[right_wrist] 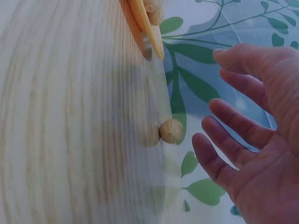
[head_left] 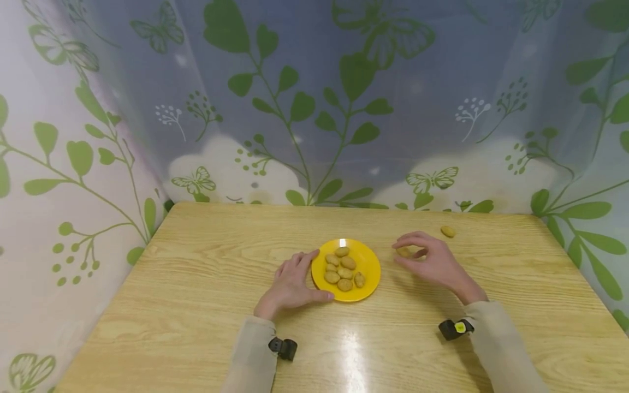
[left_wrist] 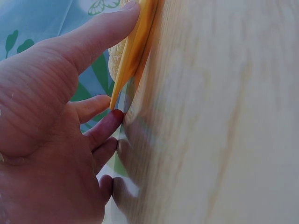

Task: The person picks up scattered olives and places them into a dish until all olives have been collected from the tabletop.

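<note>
A yellow plate holds several tan, oval, rough-shelled walnuts. At its left rim rests my left hand, thumb at the near edge and fingers spread along the far-left side. The left wrist view shows that thumb against the plate, with other fingertips at the tabletop. Right of the plate, my right hand pinches one walnut between thumb and fingers, above the table. In the right wrist view, thumb and forefinger hide that walnut. Another walnut lies on the table beyond the right hand.
The wooden table reaches back to a curtain printed with leaves and butterflies. Patterned cloth also hangs at the left side. Both sleeves carry black wrist cameras.
</note>
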Motion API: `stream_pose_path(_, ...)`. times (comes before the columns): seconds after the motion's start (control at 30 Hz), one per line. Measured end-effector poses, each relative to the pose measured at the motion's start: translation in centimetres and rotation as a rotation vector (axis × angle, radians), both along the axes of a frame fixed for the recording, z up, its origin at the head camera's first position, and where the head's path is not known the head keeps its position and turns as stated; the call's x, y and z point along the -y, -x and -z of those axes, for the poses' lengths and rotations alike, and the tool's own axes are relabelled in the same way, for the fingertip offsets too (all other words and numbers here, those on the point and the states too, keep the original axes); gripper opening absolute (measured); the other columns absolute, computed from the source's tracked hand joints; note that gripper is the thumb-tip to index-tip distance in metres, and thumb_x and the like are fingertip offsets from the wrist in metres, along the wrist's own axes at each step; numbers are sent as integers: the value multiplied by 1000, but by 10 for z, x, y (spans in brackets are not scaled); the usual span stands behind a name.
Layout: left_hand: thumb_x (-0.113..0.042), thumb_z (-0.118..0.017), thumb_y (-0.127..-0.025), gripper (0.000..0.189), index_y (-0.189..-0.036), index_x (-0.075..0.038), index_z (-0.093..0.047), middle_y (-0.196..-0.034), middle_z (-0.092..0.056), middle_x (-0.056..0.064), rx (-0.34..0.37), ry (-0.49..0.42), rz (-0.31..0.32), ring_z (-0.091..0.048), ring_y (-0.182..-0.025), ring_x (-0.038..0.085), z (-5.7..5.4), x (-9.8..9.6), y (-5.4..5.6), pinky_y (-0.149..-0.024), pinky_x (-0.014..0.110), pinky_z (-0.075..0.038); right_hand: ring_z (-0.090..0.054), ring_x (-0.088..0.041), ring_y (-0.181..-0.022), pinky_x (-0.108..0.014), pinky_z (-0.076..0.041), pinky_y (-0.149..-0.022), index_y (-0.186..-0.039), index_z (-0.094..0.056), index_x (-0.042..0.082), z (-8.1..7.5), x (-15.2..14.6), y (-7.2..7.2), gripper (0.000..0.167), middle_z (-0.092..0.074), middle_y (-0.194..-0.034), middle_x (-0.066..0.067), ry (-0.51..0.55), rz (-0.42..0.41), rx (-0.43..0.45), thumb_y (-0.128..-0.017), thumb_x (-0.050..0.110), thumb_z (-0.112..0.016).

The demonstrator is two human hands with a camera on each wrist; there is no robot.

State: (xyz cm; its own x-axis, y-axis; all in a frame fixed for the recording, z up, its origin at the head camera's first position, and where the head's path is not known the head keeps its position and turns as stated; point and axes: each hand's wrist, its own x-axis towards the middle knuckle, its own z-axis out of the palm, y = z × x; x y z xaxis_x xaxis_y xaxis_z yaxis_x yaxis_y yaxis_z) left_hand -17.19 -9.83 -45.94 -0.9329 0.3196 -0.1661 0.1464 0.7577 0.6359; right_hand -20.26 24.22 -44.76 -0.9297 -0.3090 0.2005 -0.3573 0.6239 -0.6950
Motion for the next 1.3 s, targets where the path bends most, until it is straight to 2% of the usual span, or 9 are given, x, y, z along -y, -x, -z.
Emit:
stream_pose_path(0.37,-52,-82,-80,103,-162,-21,-29,-164,-30,18,4,7,6,-28,-150,44,1,0,1,-126,63,-14,-60,-36,-122,-52,-59,-94,-120,-74,12,6,-13,6,31,-64,-133,-11,-12,20,78,-93,26,-77)
stream_pose_path(0.93,-53,-82,-80,104,-162,-20,-28,-165,-29,18,7,13,4,-27,-151,44,0,0,1,-127,63,-14,-63,-37,-118,-53,-57,-97,-128,-70,11,11,-24,17,38,-65,-136,-17,-84,-8,152,-93,23,-76)
stream_pose_path(1.2,-53,-82,-80,104,-162,-20,-28,-165,-29,18,8,15,3,-27,-151,44,0,-1,1,-126,63,-14,-66,-36,-114,-40,-59,-84,-130,-70,13,11,-24,23,41,-69,-128,-18,-118,9,196,-92,27,-76)
stream_pose_path(1.3,-53,-82,-80,104,-162,-20,-29,-165,-29,18,6,15,4,-27,-151,44,0,-1,1,-126,64,-14,-67,-34,-113,-44,-59,-87,-129,-71,13,14,-23,25,39,-70,-127,-16,-126,14,180,-92,24,-77)
